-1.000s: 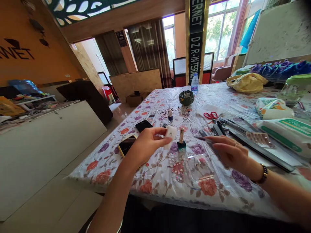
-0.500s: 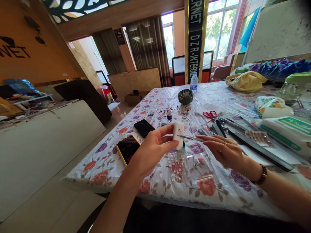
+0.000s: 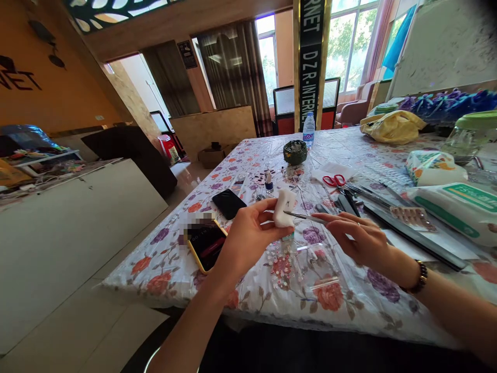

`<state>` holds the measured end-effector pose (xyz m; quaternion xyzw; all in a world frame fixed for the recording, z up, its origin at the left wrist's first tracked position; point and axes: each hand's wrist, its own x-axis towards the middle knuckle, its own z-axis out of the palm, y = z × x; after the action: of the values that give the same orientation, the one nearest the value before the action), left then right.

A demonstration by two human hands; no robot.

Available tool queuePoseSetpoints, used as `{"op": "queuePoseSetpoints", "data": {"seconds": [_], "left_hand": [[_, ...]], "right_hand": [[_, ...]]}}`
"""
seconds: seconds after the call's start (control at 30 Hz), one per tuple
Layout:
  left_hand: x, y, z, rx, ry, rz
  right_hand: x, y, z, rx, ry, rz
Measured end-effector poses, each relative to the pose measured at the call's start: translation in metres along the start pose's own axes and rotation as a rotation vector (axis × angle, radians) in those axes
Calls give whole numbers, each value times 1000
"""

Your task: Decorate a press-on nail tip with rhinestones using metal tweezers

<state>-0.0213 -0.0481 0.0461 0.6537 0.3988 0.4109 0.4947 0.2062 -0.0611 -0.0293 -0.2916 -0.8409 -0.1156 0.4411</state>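
Observation:
My left hand (image 3: 248,235) pinches a small white pad (image 3: 283,207) above the flowered tablecloth (image 3: 341,300). My right hand (image 3: 359,239) grips a thin metal tool (image 3: 305,216) whose tip touches the pad. Just behind the pad a small teal bottle is mostly hidden. A phone in a yellow case (image 3: 205,241) lies left of my left hand, and a black phone (image 3: 229,203) lies beyond it. Clear plastic bags (image 3: 310,267) rest on the cloth under my hands.
Red-handled scissors (image 3: 336,181), dark tools (image 3: 351,202), a small nail polish bottle (image 3: 268,182), a green bowl (image 3: 295,152) and a water bottle (image 3: 308,130) sit farther back. Wipe packs (image 3: 454,204) and a yellow bag (image 3: 392,126) lie at right. The table's edge drops to the floor at left.
My left hand raised the white pad and turned it. My right hand picked up the thin metal tool from the table and brought its tip to the pad.

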Motion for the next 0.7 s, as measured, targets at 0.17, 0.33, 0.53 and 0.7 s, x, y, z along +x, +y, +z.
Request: {"op": "queuePoseSetpoints", "data": {"seconds": [0.17, 0.33, 0.53, 0.7], "left_hand": [[2, -5, 2, 44, 57, 46], [1, -8, 9, 66, 159, 120], [0, -10, 16, 122, 322, 180], [3, -18, 16, -1, 345, 191]], "right_hand": [[1, -2, 0, -6, 3, 8], [5, -6, 0, -18, 7, 6], [10, -14, -2, -28, 25, 27], [7, -12, 3, 11, 98, 74]]}}
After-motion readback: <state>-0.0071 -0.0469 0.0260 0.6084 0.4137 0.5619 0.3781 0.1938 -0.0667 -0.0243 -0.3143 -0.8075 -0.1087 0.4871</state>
